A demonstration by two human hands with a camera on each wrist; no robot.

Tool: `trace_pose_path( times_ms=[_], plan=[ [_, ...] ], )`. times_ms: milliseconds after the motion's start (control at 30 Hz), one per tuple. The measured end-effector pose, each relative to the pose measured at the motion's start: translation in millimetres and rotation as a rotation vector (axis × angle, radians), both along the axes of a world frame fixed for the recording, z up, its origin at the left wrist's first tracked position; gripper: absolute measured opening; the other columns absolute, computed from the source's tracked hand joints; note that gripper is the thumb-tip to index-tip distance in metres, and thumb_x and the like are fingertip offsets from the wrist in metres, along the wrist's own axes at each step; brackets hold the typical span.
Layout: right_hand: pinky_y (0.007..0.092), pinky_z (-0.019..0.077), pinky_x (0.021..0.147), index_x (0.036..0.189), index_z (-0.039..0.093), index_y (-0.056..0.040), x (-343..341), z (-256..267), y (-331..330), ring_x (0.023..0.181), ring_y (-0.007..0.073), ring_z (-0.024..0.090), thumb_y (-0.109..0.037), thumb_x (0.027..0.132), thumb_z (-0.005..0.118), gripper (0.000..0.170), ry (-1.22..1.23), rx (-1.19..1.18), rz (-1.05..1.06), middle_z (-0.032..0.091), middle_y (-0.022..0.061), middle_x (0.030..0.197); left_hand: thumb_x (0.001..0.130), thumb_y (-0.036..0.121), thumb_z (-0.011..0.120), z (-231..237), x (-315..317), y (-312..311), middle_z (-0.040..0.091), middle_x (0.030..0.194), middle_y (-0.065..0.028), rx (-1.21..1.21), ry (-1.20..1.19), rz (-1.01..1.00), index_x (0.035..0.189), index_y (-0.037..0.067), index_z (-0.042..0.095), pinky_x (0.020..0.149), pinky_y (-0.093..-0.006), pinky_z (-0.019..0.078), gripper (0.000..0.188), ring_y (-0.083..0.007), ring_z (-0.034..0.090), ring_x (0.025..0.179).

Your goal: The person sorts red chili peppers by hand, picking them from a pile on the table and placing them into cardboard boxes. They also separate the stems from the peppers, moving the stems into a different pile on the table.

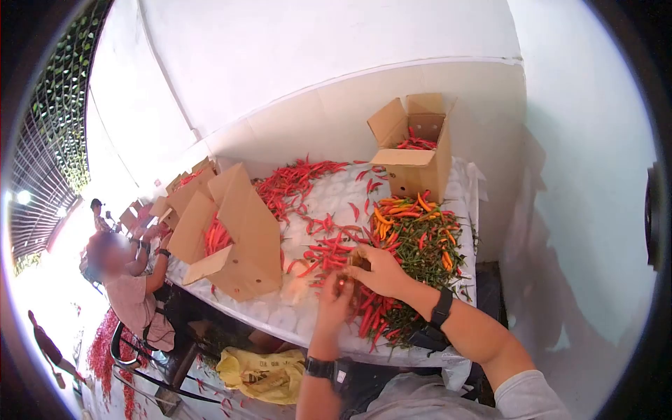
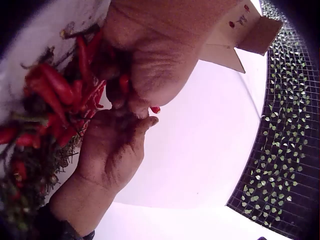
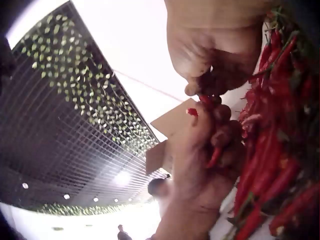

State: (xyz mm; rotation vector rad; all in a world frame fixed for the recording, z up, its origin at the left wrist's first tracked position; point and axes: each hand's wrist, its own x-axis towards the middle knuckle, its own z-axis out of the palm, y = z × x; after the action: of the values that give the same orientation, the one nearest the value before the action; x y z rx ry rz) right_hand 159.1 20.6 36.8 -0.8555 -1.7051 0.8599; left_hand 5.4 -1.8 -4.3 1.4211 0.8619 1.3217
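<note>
In the head view both hands meet low over the near part of the table. My left hand (image 1: 336, 302) curls round red chili peppers (image 3: 215, 157); one cut or broken red end (image 3: 192, 112) shows by the thumb in the right wrist view. My right hand (image 1: 383, 273) comes in from the right, its thumb and fingers pinching at the end of a chili in the left hand. The pinched end is mostly hidden by the fingers. Under and beside the hands lie loose red chilies (image 1: 373, 313) and a heap of green stems (image 1: 432, 250) with orange chilies (image 1: 399, 208).
An open cardboard box (image 1: 255, 255) with red chilies stands at the left, another box (image 1: 420, 178) at the back right. More red chilies (image 1: 294, 183) spread over the white table cover (image 1: 308, 308). A yellow sack (image 1: 260, 378) lies below. Another person (image 1: 129, 290) sits at the far left.
</note>
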Motion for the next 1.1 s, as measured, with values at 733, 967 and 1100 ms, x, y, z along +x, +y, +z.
trace_pose_path(
  times_ms=[733,967,1100],
  plan=[
    [0.0460,0.0442,0.067,0.076,0.061,-0.0011,1,5,-4,0.076,0.0384,0.057,-0.035,0.089,0.045,0.040,-0.427,0.180,-0.080,0.060,0.0199,0.076,0.093,0.011,0.049,-1,0,2,0.051,0.065,-0.0008,0.067,0.061,-0.006,0.102,0.006,0.049,0.041,-0.0209,0.0352,0.011,-0.0064,0.044,0.045],
    [0.0279,0.0391,0.054,0.077,0.059,0.0000,0,-2,0,0.057,0.0100,0.047,-0.028,0.092,0.051,0.033,-0.105,0.010,0.078,0.051,0.0027,0.060,0.091,0.010,0.051,-7,-8,5,0.052,0.069,0.0014,-0.007,0.051,-0.028,0.108,0.008,0.051,0.041,-0.0197,0.0326,0.017,-0.0051,0.045,0.049],
    [0.0252,0.0376,0.054,0.077,0.059,-0.0005,1,-6,5,0.060,0.0062,0.044,-0.030,0.094,0.050,0.035,-0.062,-0.069,0.167,0.050,-0.0027,0.062,0.091,0.013,0.054,-7,-7,5,0.053,0.072,0.0013,0.005,-0.028,-0.059,0.108,0.009,0.050,0.044,-0.0197,0.0346,0.018,-0.0058,0.046,0.051]
  ],
)
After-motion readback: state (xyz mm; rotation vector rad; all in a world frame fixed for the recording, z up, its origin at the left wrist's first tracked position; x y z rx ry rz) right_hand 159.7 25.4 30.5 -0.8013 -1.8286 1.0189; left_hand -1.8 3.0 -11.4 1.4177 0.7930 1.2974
